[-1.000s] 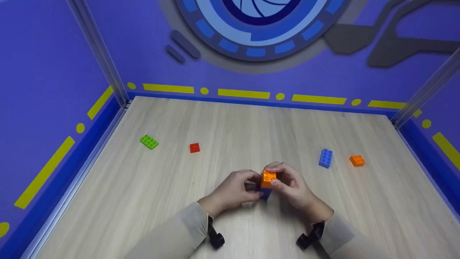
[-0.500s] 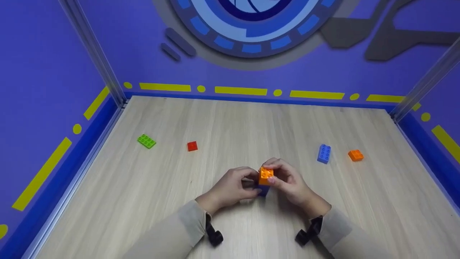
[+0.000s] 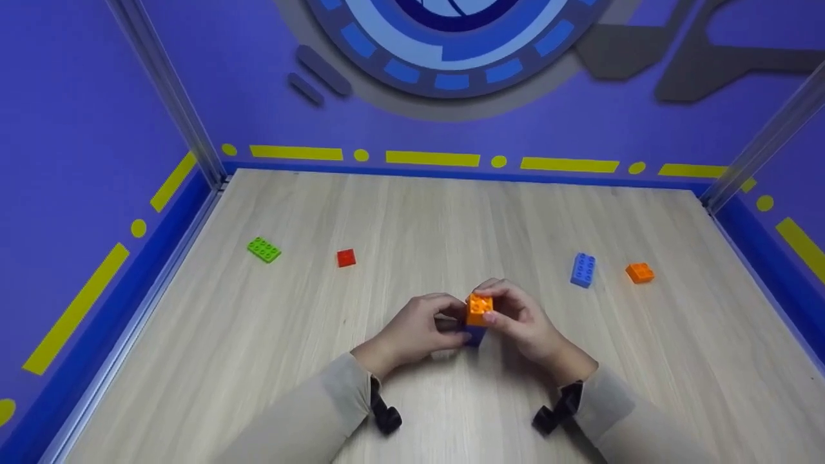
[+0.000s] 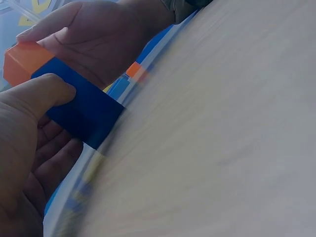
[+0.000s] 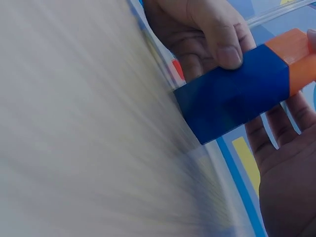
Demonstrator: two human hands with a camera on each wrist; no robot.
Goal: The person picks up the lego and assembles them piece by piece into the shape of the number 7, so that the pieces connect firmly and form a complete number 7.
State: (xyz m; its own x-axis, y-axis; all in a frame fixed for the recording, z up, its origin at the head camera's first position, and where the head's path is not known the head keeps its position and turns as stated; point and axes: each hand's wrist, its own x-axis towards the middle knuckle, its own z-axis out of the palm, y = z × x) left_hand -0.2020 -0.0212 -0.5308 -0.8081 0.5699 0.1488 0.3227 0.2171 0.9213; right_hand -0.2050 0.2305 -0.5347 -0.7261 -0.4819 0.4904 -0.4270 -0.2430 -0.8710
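In the head view, an orange studded brick (image 3: 479, 310) sits on top of a tall dark blue block, together an upright stack on the table. My left hand (image 3: 416, 330) grips the blue block (image 4: 89, 108) from the left, its thumb flat on the near face in the left wrist view. From the right, my right hand (image 3: 527, 327) pinches the orange brick between thumb and fingers. The right wrist view shows the blue block (image 5: 237, 96) meeting the orange brick (image 5: 291, 52) edge to edge, with the block's lower end at the tabletop.
A light green brick (image 3: 263, 249) and a small red brick (image 3: 346, 258) lie toward the left of the wooden table (image 3: 412, 219). To the right are a lighter blue brick (image 3: 582, 270) and another orange brick (image 3: 640, 272). Purple-blue panels (image 3: 412, 138) wall in the table.
The head view has shifted slightly. Both hands keep the same hold on the stack, and the loose bricks stay in place on the table.
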